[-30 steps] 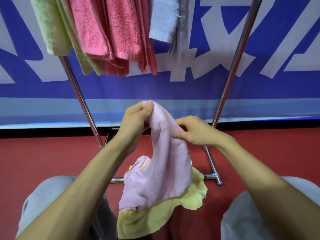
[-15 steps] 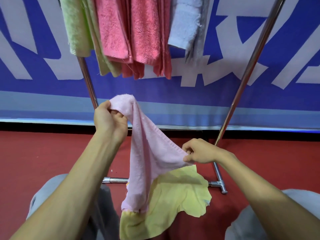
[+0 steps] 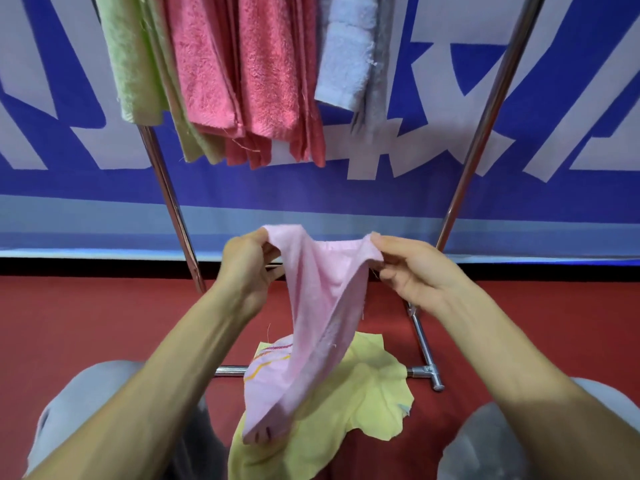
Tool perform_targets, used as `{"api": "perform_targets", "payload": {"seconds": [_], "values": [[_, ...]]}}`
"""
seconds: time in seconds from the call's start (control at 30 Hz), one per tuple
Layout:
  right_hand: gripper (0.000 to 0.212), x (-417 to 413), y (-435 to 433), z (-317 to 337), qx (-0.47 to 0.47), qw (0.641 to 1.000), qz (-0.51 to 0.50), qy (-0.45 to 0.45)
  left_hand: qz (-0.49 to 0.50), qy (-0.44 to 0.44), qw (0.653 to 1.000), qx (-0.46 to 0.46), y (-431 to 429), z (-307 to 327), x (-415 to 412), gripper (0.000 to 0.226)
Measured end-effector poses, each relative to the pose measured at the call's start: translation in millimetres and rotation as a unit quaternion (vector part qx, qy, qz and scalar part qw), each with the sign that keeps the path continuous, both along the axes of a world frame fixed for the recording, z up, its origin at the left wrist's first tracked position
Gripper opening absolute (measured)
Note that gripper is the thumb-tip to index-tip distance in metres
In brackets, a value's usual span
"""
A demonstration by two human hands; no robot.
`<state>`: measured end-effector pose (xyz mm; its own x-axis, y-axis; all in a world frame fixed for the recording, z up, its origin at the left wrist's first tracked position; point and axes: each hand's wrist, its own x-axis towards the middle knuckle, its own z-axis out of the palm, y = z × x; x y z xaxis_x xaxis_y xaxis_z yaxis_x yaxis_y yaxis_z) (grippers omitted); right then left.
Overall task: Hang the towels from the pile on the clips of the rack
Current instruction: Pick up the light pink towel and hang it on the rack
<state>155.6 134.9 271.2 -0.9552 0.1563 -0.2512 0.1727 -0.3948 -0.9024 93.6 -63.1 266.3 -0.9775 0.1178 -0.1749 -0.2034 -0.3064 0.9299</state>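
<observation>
- The pink towel point(image 3: 317, 306) is soft and thin, with a striped hem low down.
- Your left hand point(image 3: 247, 268) and right hand point(image 3: 412, 268) each pinch one top corner; the cloth sags between them and hangs over the yellow towel point(image 3: 367, 393) on the floor, below the rack point(image 3: 481, 133).

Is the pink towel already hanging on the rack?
No, the pink towel is held up by its top edge between the left hand and right hand, below the hung towels.
</observation>
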Motion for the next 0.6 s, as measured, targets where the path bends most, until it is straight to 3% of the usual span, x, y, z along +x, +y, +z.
{"api": "perform_targets", "payload": {"seconds": [0.1,0.33,0.6], "values": [[0.005,1.9,-5.3,-4.7,0.024,0.999,0.008,-0.030,-0.025,0.063,0.994,-0.086,13.5,-6.2,9.8,0.020],[0.010,0.4,-11.0,-17.8,-0.001,0.996,0.025,-0.090,-0.077,0.187,0.961,-0.189,28.2,-14.2,26.0,0.012],[0.005,-3.2,-15.1,-23.8,-0.018,0.995,0.016,-0.099,-0.084,0.225,0.951,-0.193,28.2,-16.0,34.0,0.009]]}}
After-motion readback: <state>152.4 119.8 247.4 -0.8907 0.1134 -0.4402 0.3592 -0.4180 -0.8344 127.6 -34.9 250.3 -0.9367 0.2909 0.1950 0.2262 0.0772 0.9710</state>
